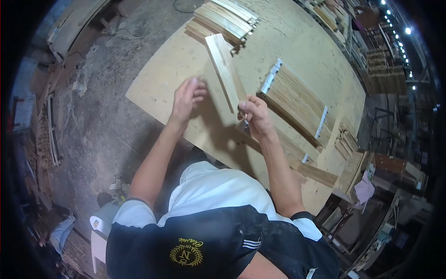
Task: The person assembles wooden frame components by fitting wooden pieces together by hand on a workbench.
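My right hand point(258, 118) is closed around the lower end of a wooden board point(225, 69), thumb on top. The board is held up above the table, tilted, with its far end pointing away from me. To the left of it, my left hand point(186, 97) is raised with its fingers apart and slightly bent, touching nothing; the fingertips are a little blurred. Beyond the board's far end lies a stack of wooden pieces point(220, 21). Right of my right hand, several boards point(297, 95) lie side by side with pale strips across both ends.
The light wooden tabletop point(158, 88) reaches close to my body. More boards point(313, 173) lie by my right forearm, and small wood pieces point(345, 142) sit near the right edge. A pink cloth point(364, 188) hangs at the right. Stacked timber point(385, 76) stands farther back.
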Demonstrator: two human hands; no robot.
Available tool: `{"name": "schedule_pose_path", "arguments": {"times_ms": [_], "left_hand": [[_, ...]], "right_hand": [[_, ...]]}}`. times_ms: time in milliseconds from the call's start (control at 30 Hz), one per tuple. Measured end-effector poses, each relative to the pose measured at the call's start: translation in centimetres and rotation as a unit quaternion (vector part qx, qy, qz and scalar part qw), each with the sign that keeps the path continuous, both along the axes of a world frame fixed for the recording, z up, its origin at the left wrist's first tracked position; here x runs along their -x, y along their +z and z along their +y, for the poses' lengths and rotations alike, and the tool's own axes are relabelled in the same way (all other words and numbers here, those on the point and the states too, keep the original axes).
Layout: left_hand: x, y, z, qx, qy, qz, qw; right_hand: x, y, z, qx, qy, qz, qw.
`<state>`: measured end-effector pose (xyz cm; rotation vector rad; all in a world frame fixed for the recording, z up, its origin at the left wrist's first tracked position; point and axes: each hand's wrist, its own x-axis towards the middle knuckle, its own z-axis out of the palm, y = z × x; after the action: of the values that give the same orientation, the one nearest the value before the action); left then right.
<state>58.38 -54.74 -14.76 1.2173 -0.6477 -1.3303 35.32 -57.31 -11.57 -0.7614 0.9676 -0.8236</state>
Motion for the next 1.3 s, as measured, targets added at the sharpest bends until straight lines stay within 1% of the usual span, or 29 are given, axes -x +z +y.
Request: {"name": "schedule_pose_path", "arguments": {"times_ms": [33,100,133,200,233,300,400,500,633,700,733,767,800,833,867,900,933,967,1000,1033,1100,1133,1167,1200,1233,1267,1300], "left_hand": [[1.2,1.4,-1.2,0.000,-0.003,0.061,0.998],[4.2,4.0,-3.2,0.041,-0.025,0.140,0.989],[5.7,5.3,-4.4,0.045,-0.035,0.134,0.989],[8.9,7.0,-5.7,0.046,-0.052,0.125,0.990],[10.8,7.3,-5.8,0.073,-0.061,0.067,0.993],[13.9,7.9,-5.9,0.136,-0.073,-0.051,0.987],[16.4,6.9,-5.8,0.198,-0.125,-0.118,0.965],[17.4,5.7,-5.3,0.195,-0.135,-0.139,0.961],[17.8,5.0,-3.8,0.223,-0.107,-0.157,0.956],[17.6,4.9,-2.5,0.234,-0.100,-0.167,0.953],[17.1,3.2,-2.6,0.281,-0.074,-0.183,0.939],[16.8,2.7,-1.8,0.328,-0.041,-0.222,0.917],[16.6,2.3,-0.8,0.374,-0.008,-0.260,0.890],[16.5,1.9,-0.1,0.420,0.023,-0.298,0.857],[16.5,1.4,0.0,0.476,0.017,-0.397,0.784],[16.5,0.9,0.3,0.450,-0.005,-0.350,0.821],[16.5,0.6,0.6,0.425,-0.025,-0.301,0.854],[16.6,1.0,0.9,0.399,-0.045,-0.249,0.881],[16.4,0.9,0.8,0.387,-0.067,-0.257,0.883],[16.4,1.0,0.7,0.386,-0.057,-0.254,0.885],[16.5,0.7,0.9,0.381,-0.042,-0.247,0.890],[16.2,-0.5,1.1,0.351,-0.051,-0.244,0.903],[15.8,-1.6,1.4,0.320,-0.060,-0.242,0.914],[15.4,-2.6,1.6,0.256,-0.084,-0.181,0.946],[14.4,-2.8,1.2,0.260,-0.076,-0.144,0.952],[13.2,-2.9,0.7,0.265,-0.069,-0.104,0.956],[12.2,-3.1,0.6,0.174,-0.060,-0.113,0.976]], "right_hand": [[0.7,0.1,1.5,0.030,0.002,0.026,0.999],[2.2,0.1,4.1,0.087,0.002,0.079,0.993],[3.0,0.4,4.9,0.143,0.007,0.157,0.977],[4.5,1.2,5.9,0.236,0.025,0.312,0.920],[5.1,1.4,6.0,0.281,0.038,0.385,0.878],[6.4,0.7,5.8,0.287,0.025,0.373,0.882],[8.0,-1.2,5.4,0.319,0.028,0.382,0.867],[8.1,-3.5,5.3,0.307,0.021,0.336,0.890],[8.9,-6.3,5.0,0.403,0.023,0.396,0.825],[8.8,-6.3,5.3,0.436,0.029,0.429,0.790],[8.6,-6.4,5.5,0.483,0.011,0.417,0.770],[8.3,-6.3,5.6,0.527,-0.009,0.405,0.747],[8.1,-6.5,5.7,0.570,-0.030,0.391,0.722],[8.4,-7.6,5.8,0.593,-0.023,0.409,0.693],[8.4,-8.2,6.0,0.615,-0.016,0.426,0.663],[8.6,-8.8,6.2,0.635,-0.010,0.445,0.631],[8.7,-9.2,6.4,0.574,0.025,0.447,0.685],[8.6,-9.2,6.9,0.571,0.010,0.453,0.685],[8.5,-9.1,7.1,0.572,-0.006,0.457,0.681],[8.5,-8.9,7.0,0.576,-0.023,0.460,0.675],[8.8,-7.5,7.3,0.559,-0.014,0.497,0.664],[9.2,-6.8,8.2,0.543,-0.009,0.518,0.661],[10.0,-5.8,9.7,0.513,-0.024,0.497,0.699],[11.1,-4.5,11.7,0.479,-0.045,0.479,0.734],[12.7,-3.4,13.9,0.444,-0.072,0.463,0.764],[15.1,-3.1,16.7,0.413,-0.103,0.471,0.773],[18.1,-3.3,20.0,0.384,-0.131,0.477,0.780]]}}
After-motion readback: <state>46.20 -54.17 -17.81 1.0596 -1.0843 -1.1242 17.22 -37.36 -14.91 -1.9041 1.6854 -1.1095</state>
